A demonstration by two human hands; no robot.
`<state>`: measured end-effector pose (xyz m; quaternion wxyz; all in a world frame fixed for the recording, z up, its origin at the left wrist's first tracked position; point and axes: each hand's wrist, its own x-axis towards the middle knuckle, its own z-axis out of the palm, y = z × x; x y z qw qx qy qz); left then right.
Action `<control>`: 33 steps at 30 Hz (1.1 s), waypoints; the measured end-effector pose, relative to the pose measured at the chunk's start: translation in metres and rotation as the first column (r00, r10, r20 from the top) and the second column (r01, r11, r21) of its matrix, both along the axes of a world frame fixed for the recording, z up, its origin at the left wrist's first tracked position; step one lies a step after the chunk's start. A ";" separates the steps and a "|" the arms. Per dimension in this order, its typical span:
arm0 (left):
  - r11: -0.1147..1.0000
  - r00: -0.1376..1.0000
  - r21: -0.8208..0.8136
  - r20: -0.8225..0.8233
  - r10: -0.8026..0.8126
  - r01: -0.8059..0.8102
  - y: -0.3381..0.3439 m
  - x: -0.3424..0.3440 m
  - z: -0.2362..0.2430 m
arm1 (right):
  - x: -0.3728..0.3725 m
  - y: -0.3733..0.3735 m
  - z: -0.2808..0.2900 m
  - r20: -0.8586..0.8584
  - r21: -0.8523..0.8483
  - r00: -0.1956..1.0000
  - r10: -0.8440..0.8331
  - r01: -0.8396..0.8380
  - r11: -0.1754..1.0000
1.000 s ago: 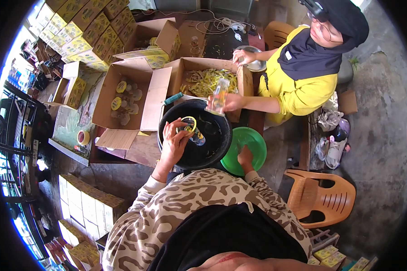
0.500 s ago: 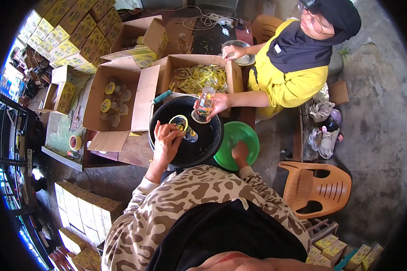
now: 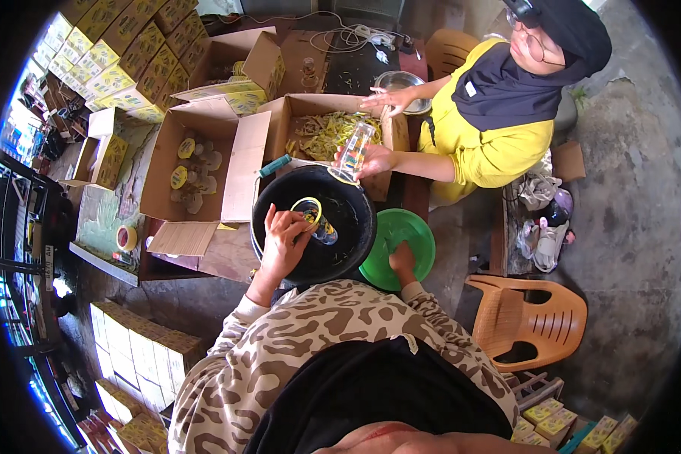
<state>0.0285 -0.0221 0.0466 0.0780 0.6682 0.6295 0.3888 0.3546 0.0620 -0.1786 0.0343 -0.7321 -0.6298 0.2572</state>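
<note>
My left hand (image 3: 283, 240) is closed around the yellow-rimmed mouth of a clear plastic jar (image 3: 325, 231) with colourful printing. The jar lies tilted inside a wide black basin (image 3: 367, 234). To the right, my right hand (image 3: 403, 261) reaches down into a green basin (image 3: 425, 240). Its fingers look bunched together; whatever they hold is hidden. Above the black basin's far right rim, a co-worker's hand (image 3: 377, 160) grips another clear printed jar (image 3: 356, 150).
An open carton (image 3: 234, 170) with yellow-lidded jars stands left of the black basin. Behind, another carton (image 3: 401, 136) holds yellow strips. A teal-handled tool (image 3: 275, 165) lies by the basin. The co-worker in yellow (image 3: 499, 144) is at far right, an orange chair (image 3: 533, 321) nearer.
The co-worker's jar has risen and shifted right, tilting more, while the co-worker's other hand has opened out. My right hand looks more bunched in the green basin; my left keeps hold of its jar.
</note>
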 end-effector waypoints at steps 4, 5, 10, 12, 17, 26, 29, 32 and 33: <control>1.000 1.000 -0.009 -0.002 -0.007 0.007 0.002 0.002 0.002 | 0.009 0.001 -0.013 -0.011 0.096 0.996 0.087 -0.086 0.992; 1.000 1.000 -0.007 -0.004 -0.013 0.013 0.003 0.002 0.003 | 0.016 0.002 -0.020 -0.011 0.159 0.994 0.109 -0.106 0.982; 1.000 1.000 -0.025 -0.020 -0.018 0.018 0.004 0.007 0.005 | 0.033 0.010 -0.003 -0.126 0.203 0.973 0.195 -0.167 0.965; 1.000 1.000 -0.026 -0.020 -0.011 0.011 0.001 0.009 0.007 | 0.023 0.012 0.038 -0.246 0.150 0.964 0.102 -0.066 0.986; 1.000 1.000 0.003 -0.005 -0.024 0.024 0.006 0.019 0.017 | 0.012 0.025 0.094 -0.483 0.368 0.847 0.222 -0.034 0.929; 0.999 0.996 0.037 -0.090 -0.023 0.026 0.011 0.030 0.027 | -0.101 0.005 0.238 -0.466 0.748 0.651 0.599 -0.072 0.660; 0.999 0.995 0.052 -0.099 0.011 -0.006 0.011 0.031 0.029 | -0.122 -0.002 0.245 -0.353 0.832 0.668 0.655 -0.096 0.546; 0.997 0.995 0.063 -0.092 0.046 -0.040 0.011 0.030 0.030 | -0.131 -0.009 0.242 -0.280 0.868 0.668 0.690 -0.132 0.480; 0.998 0.995 0.056 -0.092 0.048 -0.042 0.011 0.030 0.030 | -0.133 -0.011 0.241 -0.262 0.873 0.671 0.694 -0.141 0.467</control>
